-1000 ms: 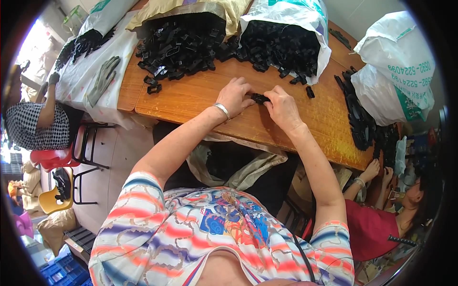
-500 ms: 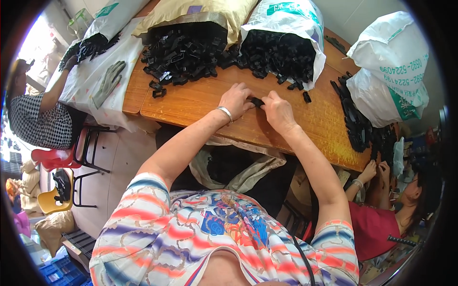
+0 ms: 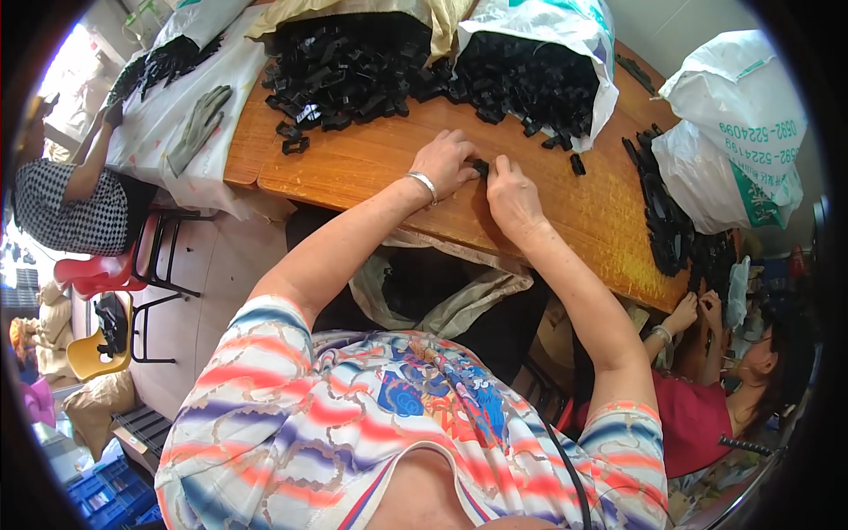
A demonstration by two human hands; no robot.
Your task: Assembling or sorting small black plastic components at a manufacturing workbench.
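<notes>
Over the wooden table [image 3: 371, 190], my left hand [image 3: 444, 166] and my right hand [image 3: 512, 194] come together around a small black plastic piece [image 3: 480, 167]. The fingers of my left hand pinch it from the left. On its other side my right hand is closed, its fingertips against the piece; most of its shape is hidden. Beyond my hands, many similar black plastic parts spill from a tan sack [image 3: 446, 22] and from a white sack [image 3: 608, 97]. A single loose black part [image 3: 578, 165] lies to the right of my right hand.
An open cloth bag [image 3: 481, 296] hangs at the table's near edge, below my forearms. To the right are long black strips [image 3: 664, 221] and white bags [image 3: 738, 124]. A grey glove [image 3: 199, 131] lies on the left table. Co-workers sit on both sides, one handling black parts.
The view has shifted slightly. My hands still hold the small black piece together, and the fingers of my right hand have straightened upward a little beside it.
</notes>
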